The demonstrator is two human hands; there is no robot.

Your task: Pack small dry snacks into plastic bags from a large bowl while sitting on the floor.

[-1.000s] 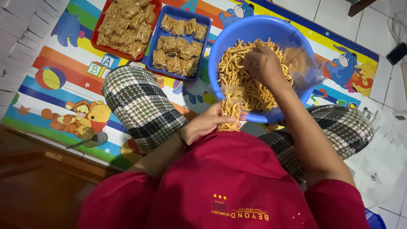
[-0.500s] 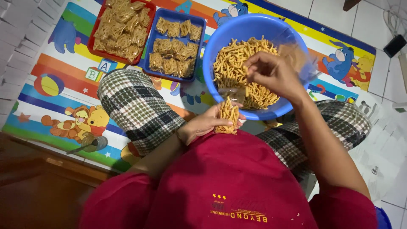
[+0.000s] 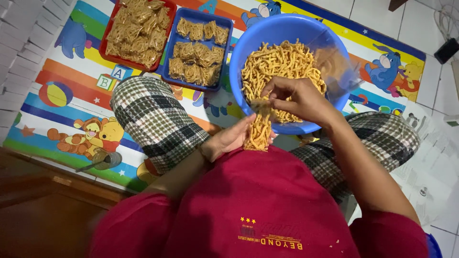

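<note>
So the person's sitting cross-legged on a colourful kids' play mat (image 3: 71, 102), checked trousers, red shirt, camera looking straight down. Left hand (image 3: 229, 140) is cupped palm-up just over the lap, fingers curled round a bundle of yellow snack sticks (image 3: 258, 134). The bundle stands roughly upright in that hand, its top poking up to the near rim of the bowl (image 3: 287, 24). So that grip is closed on the bundle, fairly loose looking, more of a cradle than a squeeze. Right hand (image 3: 299, 100) is just above it, over the near edge of the bowl, with thumb and fingertips pinched narrow onto a few sticks right at the top of the bundle. Both hands are basically working the same clump, right one on top, left one underneath, nearly touching. The bowl is big, blue, plastic, sat on the mat between the knees, and it's got a heap of loose sticks (image 3: 282, 64) piled in it. There's a clear plastic bag (image 3: 337, 67) draped over the bowl's right side, a bit blurry. Further out on the mat, left of the bowl, there's a blue tray (image 3: 224, 52) with neat rows of bundled sticks, and touching it on the left a red tray (image 3: 106, 45) heaped with more bundles. White tiled floor (image 3: 416, 24) beyond the mat.
</note>
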